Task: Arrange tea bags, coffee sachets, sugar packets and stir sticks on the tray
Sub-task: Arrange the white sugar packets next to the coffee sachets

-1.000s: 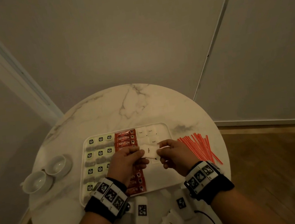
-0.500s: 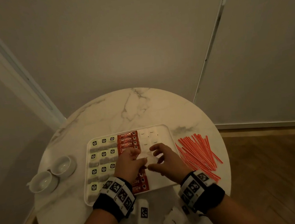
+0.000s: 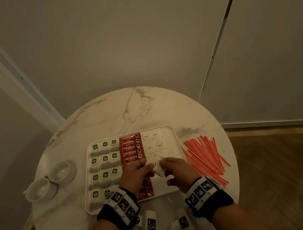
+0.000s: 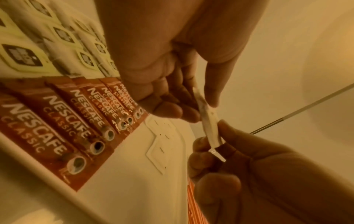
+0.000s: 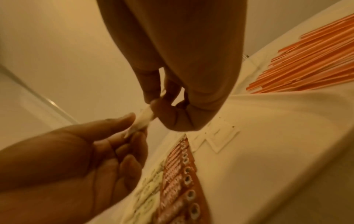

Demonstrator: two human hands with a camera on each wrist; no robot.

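Hands (image 3: 136, 175) pinching sugar packet (image 3: 158, 170)

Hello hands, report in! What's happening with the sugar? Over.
Left hand and right hand both pinch one sugar packet above the tray. Stir sticks on the table, off-tray. Nothing blocking.

Looks like a hotel room or home corner: small round marble table (image 3: 109, 119), plain walls, herringbone wood floor (image 3: 285, 165), hospitality tray (image 3: 176, 140), two white cups (image 3: 49, 180).
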